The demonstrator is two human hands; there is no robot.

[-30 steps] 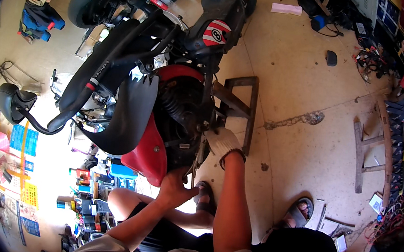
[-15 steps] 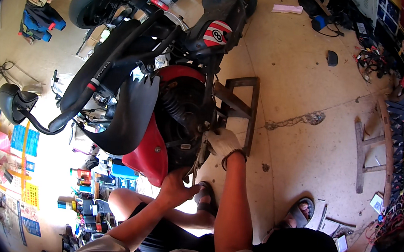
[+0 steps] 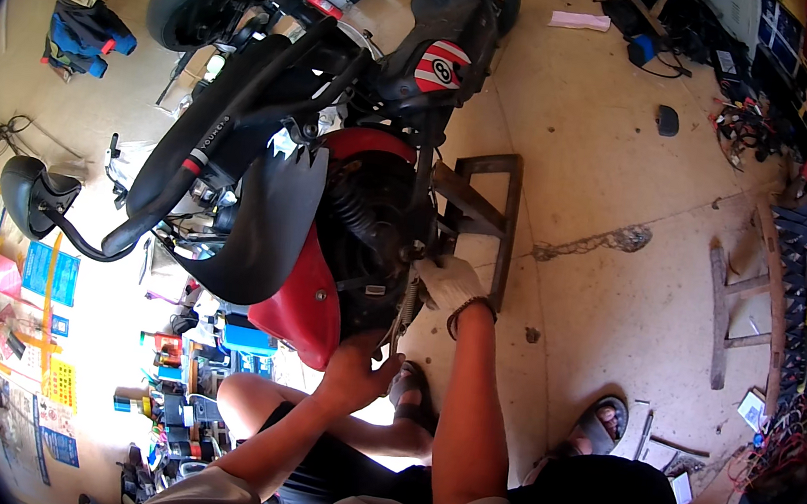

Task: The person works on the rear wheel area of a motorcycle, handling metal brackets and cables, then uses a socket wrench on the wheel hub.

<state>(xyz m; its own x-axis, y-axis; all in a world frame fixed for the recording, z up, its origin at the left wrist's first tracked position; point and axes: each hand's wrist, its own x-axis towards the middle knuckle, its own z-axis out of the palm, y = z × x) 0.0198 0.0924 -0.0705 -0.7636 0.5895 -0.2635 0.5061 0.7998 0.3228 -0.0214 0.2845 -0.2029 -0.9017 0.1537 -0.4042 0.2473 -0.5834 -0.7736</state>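
Observation:
A scooter with a black and red body [image 3: 300,315] stands in front of me, its underside and swingarm area showing. My right hand [image 3: 450,284], in a pale work glove, is closed at a metal joint by the upper end of a coil spring [image 3: 408,305]. What its fingers grip is hidden. Below the red panel, my bare left hand [image 3: 356,377] is closed near the lower end of a thin metal rod [image 3: 394,340] beside the spring. Its fingertips are partly behind the scooter, so what they hold cannot be made out.
A metal stand [image 3: 507,230] is beside the scooter on the right. A wooden frame [image 3: 722,321] lies on the floor farther right, near tangled cables [image 3: 751,129]. Bottles and boxes [image 3: 178,406] crowd the lower left. A mirror [image 3: 32,196] sticks out left. My sandalled foot [image 3: 601,424] is at the right.
The whole view has shifted slightly. Both hands stay at nearly the same places on the scooter, with only small finger movement.

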